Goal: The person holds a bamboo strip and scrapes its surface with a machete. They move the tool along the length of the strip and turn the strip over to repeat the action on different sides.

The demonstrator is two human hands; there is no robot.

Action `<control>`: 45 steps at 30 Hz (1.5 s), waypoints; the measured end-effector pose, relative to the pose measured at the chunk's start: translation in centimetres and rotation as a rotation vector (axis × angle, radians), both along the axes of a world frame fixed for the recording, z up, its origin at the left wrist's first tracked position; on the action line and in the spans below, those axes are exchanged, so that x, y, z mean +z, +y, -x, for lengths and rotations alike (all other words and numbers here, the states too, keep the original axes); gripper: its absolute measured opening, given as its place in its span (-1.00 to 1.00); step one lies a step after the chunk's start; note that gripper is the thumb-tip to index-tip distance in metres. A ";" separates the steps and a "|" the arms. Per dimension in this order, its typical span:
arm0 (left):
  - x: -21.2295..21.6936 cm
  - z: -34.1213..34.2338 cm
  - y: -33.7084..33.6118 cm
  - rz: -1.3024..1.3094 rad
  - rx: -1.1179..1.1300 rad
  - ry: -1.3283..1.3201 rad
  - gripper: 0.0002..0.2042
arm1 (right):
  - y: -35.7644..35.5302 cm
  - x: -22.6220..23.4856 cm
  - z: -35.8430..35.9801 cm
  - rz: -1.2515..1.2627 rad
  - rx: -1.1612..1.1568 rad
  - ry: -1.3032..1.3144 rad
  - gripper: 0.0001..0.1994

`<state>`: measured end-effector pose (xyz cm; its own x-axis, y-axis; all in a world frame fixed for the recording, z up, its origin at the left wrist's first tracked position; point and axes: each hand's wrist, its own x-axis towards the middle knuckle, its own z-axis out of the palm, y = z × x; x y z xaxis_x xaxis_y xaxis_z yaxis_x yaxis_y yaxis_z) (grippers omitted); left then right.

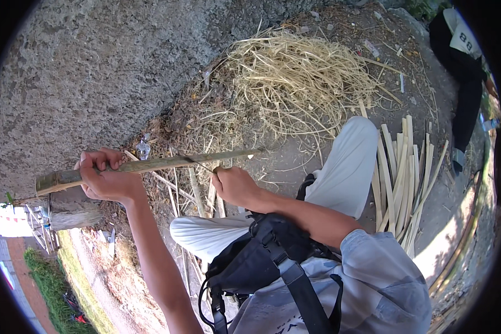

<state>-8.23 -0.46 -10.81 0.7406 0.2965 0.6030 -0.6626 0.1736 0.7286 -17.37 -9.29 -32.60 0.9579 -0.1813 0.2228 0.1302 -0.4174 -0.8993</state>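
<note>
A long split bamboo piece (161, 163) lies crosswise in front of me, its thicker cut end at the left. My left hand (108, 177) is closed round it near that end, fingers curled over the top. My right hand (236, 186) is closed in a fist on a knife (193, 160), whose dark, thin blade crosses the bamboo right of its middle; the handle is mostly hidden in my fingers. Below the right hand, a black bag (261, 250) rests at my waist, between my legs in pale trousers (345, 161).
A tangled heap of pale bamboo shavings (300, 78) lies ahead. Several split bamboo strips (403, 178) lie at my right. A rough grey stone wall (106, 72) rises at the far left. At the far right is another person's dark-clothed leg (466, 117). A clear plastic bottle (143, 149) lies beyond the bamboo.
</note>
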 end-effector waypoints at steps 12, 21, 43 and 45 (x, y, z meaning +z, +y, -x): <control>-0.4 0.3 -1.2 0.036 0.041 -0.031 -0.72 | -2.4 -4.4 0.2 0.058 -0.006 0.142 -0.75; 0.5 -0.9 -2.5 -0.001 0.116 0.013 -0.70 | -3.2 -5.3 2.4 -0.073 -0.064 0.248 -0.71; 1.4 -1.7 0.8 0.047 -0.268 0.189 -0.64 | -7.5 -11.5 4.3 0.015 -0.050 0.531 -0.64; 1.3 -2.2 1.3 0.071 -0.168 0.194 -0.64 | -4.8 -10.2 3.3 -0.012 -0.027 0.341 -0.61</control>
